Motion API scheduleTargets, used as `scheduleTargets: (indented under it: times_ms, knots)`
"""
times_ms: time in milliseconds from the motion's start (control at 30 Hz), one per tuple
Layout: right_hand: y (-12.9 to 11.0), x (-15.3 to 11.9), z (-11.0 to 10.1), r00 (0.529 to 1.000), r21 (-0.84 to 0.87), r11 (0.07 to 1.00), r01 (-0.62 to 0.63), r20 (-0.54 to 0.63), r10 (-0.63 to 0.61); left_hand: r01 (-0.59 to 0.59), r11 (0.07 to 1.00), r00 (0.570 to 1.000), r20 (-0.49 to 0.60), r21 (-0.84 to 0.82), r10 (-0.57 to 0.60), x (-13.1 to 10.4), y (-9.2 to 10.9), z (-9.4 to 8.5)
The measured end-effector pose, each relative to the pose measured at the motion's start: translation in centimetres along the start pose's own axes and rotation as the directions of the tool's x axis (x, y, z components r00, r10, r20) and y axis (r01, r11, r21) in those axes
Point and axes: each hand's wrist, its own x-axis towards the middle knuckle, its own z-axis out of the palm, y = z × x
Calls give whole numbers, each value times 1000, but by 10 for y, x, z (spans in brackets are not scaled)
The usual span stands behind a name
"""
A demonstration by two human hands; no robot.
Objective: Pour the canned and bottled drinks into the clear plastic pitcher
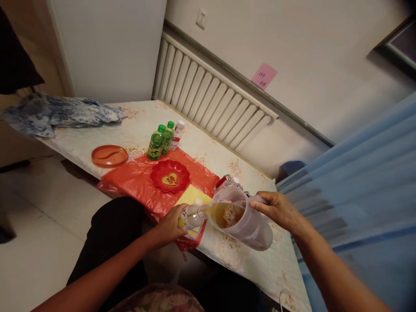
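Note:
My left hand (172,224) is wrapped round a clear plastic bottle (194,216) with a yellow label, tilted with its mouth at the rim of a pitcher. My right hand (276,208) grips the handle of that large translucent pitcher (253,229), which is tipped toward the bottle and holds yellow-brown liquid with foam. Beneath the bottle lies a yellow sheet (195,196) on a red plastic bag (130,180). A white cap (198,202) rests on the yellow sheet. Behind it sits a red scalloped dish (170,176).
Two green bottles (156,143) and a white-capped bottle (176,136) stand at the back of the table (227,162). Cans (224,182) are behind the pitcher. An orange round tray (109,156) and a patterned cloth (74,113) lie left. A blue curtain (351,186) hangs right.

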Motion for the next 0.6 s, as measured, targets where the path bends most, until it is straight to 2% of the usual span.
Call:
scheduleTargets:
  times_ms: [133,333,533,600]
  knots:
    - [16,1,5,1000,47,999,5,-27,-4,44,999,999,-16,-30,-44,-1,4,-3]
    - [33,4,21,992,266,963,-44,-99,72,49,991,998,-25,-125,-53,-3,9,-10]
    - [30,23,34,968,465,884,55,-242,67,80,973,994,-61,-218,-95,-8,-1,-17]
    - [25,35,39,962,484,872,72,-265,68,98,968,991,-67,-232,-117,-12,-4,-19]
